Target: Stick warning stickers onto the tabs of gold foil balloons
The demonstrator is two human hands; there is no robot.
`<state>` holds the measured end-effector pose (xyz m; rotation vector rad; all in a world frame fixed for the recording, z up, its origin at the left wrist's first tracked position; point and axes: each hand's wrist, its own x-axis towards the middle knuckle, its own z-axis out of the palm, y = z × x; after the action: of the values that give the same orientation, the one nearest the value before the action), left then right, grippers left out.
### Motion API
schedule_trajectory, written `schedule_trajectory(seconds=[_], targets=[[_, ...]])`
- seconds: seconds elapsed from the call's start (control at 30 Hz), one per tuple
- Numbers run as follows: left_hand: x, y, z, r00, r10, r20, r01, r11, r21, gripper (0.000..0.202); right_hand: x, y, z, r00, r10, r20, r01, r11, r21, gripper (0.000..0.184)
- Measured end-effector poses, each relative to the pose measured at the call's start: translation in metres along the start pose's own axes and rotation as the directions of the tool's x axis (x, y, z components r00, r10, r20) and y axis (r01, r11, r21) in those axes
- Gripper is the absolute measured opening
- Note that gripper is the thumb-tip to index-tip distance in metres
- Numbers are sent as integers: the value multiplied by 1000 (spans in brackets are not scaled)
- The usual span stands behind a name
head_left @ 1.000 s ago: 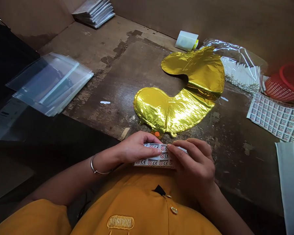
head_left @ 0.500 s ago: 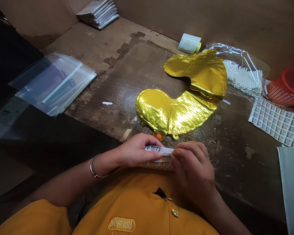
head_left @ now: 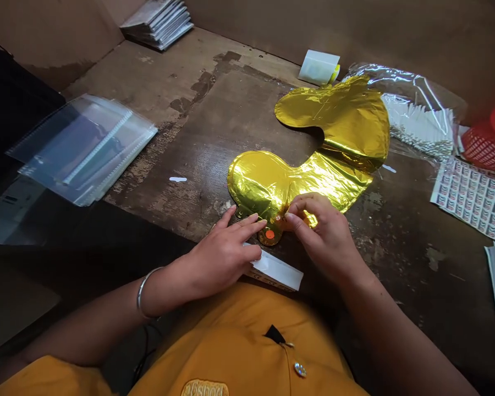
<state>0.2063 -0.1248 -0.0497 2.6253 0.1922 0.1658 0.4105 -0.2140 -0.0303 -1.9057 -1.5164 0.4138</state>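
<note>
A flat gold foil balloon [head_left: 309,159] lies curved on the worn wooden table [head_left: 214,126]. My left hand [head_left: 226,253] rests near its lower end, index finger stretched to the balloon's tab with an orange dot [head_left: 269,235], while the other fingers hold a small white sticker strip [head_left: 277,271] against the table edge. My right hand [head_left: 325,236] is pinched at the balloon's lower edge beside the tab, thumb and forefinger pressed together on the foil. What lies between those fingertips is too small to make out.
A stack of clear plastic bags [head_left: 82,148] lies at the left. Packets [head_left: 159,22] are piled at the far left corner. A white block [head_left: 318,67], a cellophane bag of white pieces [head_left: 416,115], a red basket [head_left: 489,143] and a sticker sheet [head_left: 474,198] sit to the right.
Both hands left the sticker strip held near my chest and reached forward to the balloon's tab. The strip now hangs under my left hand, and my right hand pinches at the foil.
</note>
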Motion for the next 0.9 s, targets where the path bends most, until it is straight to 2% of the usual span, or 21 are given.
schedule_trajectory(seconds=[0.23, 0.4, 0.67, 0.9], targets=[[-3, -4, 2, 1000, 0, 5, 0, 998, -61, 19, 4, 3, 0, 997, -4, 73, 6, 1000, -22, 10], [-2, -3, 4, 1000, -1, -24, 0, 998, -61, 18, 4, 5, 7, 990, 59, 131, -52, 997, -50, 12], [-2, -3, 5, 999, 6, -40, -8, 998, -56, 16, 5, 4, 8, 984, 97, 152, -93, 995, -33, 14], [-2, -4, 4, 999, 9, -36, -11, 998, -56, 16, 4, 6, 9, 986, 82, 146, -76, 996, -46, 14]])
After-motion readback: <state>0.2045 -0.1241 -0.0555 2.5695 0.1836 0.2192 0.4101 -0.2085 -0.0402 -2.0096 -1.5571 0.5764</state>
